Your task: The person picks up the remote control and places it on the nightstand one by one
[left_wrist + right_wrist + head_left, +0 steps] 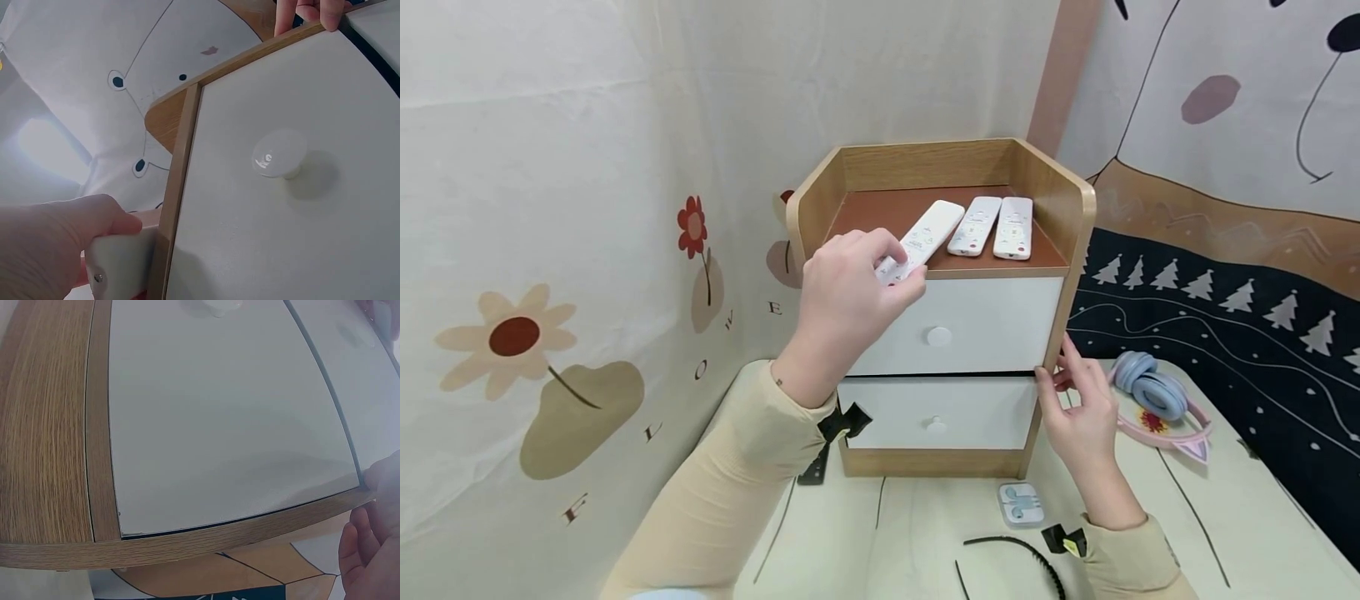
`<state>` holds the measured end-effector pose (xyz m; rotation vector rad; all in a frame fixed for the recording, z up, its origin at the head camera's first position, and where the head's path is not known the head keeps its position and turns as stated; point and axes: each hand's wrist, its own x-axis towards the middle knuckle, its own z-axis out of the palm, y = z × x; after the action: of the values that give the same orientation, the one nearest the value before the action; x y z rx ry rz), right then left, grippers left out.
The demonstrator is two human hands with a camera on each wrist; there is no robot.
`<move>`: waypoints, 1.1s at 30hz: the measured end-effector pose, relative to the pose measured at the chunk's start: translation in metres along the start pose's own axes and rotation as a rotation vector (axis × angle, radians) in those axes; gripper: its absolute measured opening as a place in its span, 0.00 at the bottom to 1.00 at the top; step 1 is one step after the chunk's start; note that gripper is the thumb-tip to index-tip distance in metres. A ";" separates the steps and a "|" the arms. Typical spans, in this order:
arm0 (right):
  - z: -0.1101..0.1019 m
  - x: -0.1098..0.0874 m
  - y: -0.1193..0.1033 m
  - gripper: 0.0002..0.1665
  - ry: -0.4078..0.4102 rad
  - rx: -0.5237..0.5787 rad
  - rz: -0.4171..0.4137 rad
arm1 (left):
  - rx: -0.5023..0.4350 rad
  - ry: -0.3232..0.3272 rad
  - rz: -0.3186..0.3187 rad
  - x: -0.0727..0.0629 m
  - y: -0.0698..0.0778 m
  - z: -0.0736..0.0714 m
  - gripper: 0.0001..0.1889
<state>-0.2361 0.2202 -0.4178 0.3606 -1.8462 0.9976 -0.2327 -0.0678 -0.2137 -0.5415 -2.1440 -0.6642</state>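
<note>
My left hand (850, 300) pinches a white remote control (927, 236) between thumb and fingers, over the front of the cabinet's brown top shelf (880, 211). The remote slants up to the right, its upper end near two other white remotes (974, 227) lying on the shelf. In the left wrist view that remote's end (119, 265) shows under the thumb, beside the cabinet's wooden edge. My right hand (1084, 412) rests against the right side of the small wooden cabinet (1063, 308), thumb touching its front edge near the gap between the two white drawers.
The upper drawer (985, 321) and lower drawer (977, 417) have round white knobs. Blue and pink headphones (1157, 396) lie right of the cabinet. In front are a small clear case with earphones (1021, 504) and a black headband (1037, 554). A dark object (814, 468) lies at the cabinet's left foot.
</note>
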 end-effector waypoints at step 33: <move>0.001 0.001 -0.001 0.42 0.005 -0.002 0.015 | 0.046 -0.308 -0.159 0.033 0.006 0.012 0.15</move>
<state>-0.2359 0.2190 -0.4166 0.3435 -1.8481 1.0065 -0.2553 -0.0501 -0.1921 -0.4757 -2.5060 -0.6493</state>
